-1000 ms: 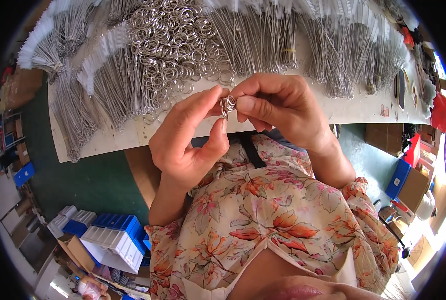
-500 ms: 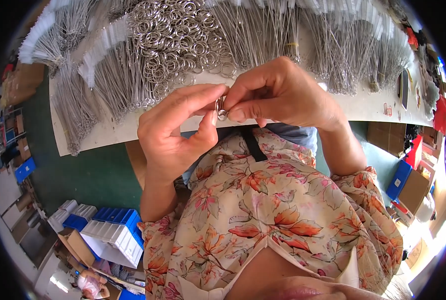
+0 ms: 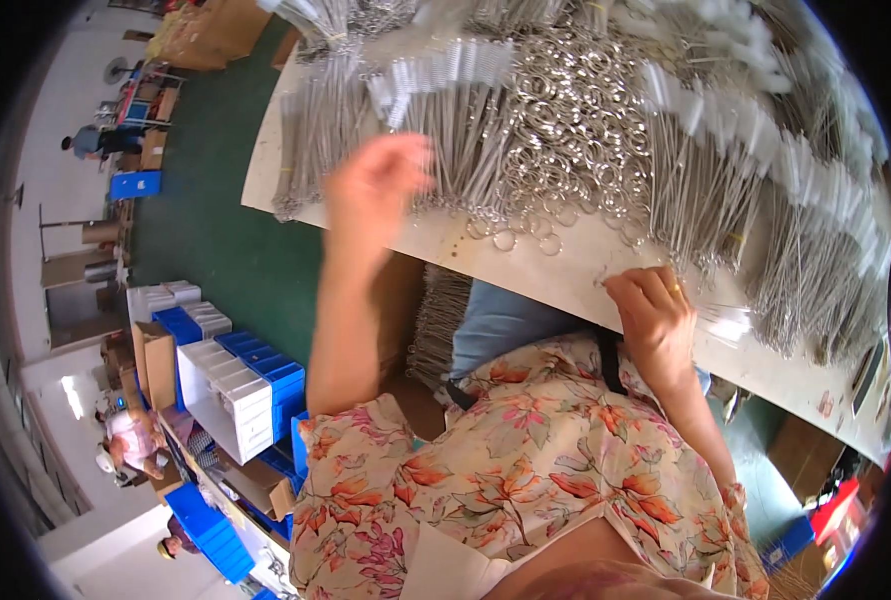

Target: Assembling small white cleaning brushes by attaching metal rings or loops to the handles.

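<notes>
My left hand (image 3: 374, 195) is raised over the left part of the table, its fingers smeared by motion, beside a row of thin wire brushes (image 3: 461, 140) with white bristle ends. Whether it holds anything cannot be seen. My right hand (image 3: 656, 315) is at the table's near edge, fingers drawn together in a pinch. A tiny metallic bit shows by its fingertips, too small to name. Between and beyond the hands lies a heap of shiny metal split rings (image 3: 576, 130), with a few loose rings (image 3: 506, 240) at its near side.
More bundled wire brushes (image 3: 706, 190) cover the pale table (image 3: 556, 285) to the right. Beneath the table is another bundle of wires (image 3: 438, 325). White and blue bins (image 3: 228, 400) stand at the left beyond the green floor (image 3: 236, 170). Other people (image 3: 131, 440) are farther off.
My hands were together around a metal ring and have separated. The left has moved up toward the brushes; the right is near the table edge. The view has turned leftward.
</notes>
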`<state>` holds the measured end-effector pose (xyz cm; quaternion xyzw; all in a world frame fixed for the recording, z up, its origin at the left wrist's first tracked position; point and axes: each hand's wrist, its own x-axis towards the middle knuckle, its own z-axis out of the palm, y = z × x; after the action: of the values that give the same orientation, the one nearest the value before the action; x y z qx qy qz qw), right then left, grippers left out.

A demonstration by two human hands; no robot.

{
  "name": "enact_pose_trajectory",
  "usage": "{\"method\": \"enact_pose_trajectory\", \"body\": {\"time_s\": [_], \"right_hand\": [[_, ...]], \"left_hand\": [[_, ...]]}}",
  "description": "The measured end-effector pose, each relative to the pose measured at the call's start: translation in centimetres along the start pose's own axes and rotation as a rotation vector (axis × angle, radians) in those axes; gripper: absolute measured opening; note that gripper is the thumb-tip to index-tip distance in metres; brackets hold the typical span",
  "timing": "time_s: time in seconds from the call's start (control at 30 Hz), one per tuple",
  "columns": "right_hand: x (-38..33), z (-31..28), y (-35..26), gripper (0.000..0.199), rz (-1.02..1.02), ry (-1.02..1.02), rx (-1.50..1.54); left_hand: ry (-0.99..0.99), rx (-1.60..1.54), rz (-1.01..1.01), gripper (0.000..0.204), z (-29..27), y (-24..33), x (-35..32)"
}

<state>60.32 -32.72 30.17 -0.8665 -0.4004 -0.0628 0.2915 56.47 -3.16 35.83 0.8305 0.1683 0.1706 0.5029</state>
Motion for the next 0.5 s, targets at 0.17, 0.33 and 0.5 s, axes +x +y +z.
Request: {"method": "enact_pose_trajectory", "body": {"time_s": [0.17, 0.33, 0.5], "right_hand": [[-1.2, 1.0, -0.4, 0.027, -0.121, 0.137, -0.084], [-0.9, 1.3, 0.0, 0.031, -0.140, 0.198, -0.050], [0.6, -0.7, 0.7, 0.025, -0.070, 0.202, -0.018]], "left_hand": [[0.298, 0.812, -0.050, 0.021, -13.6, -7.7, 6.6], [0.030, 0.946, -0.104, 0.028, -14.5, -11.3, 9.8], [0.062, 0.802, -0.182, 0.018, -15.7, -11.8, 10.4]]}}
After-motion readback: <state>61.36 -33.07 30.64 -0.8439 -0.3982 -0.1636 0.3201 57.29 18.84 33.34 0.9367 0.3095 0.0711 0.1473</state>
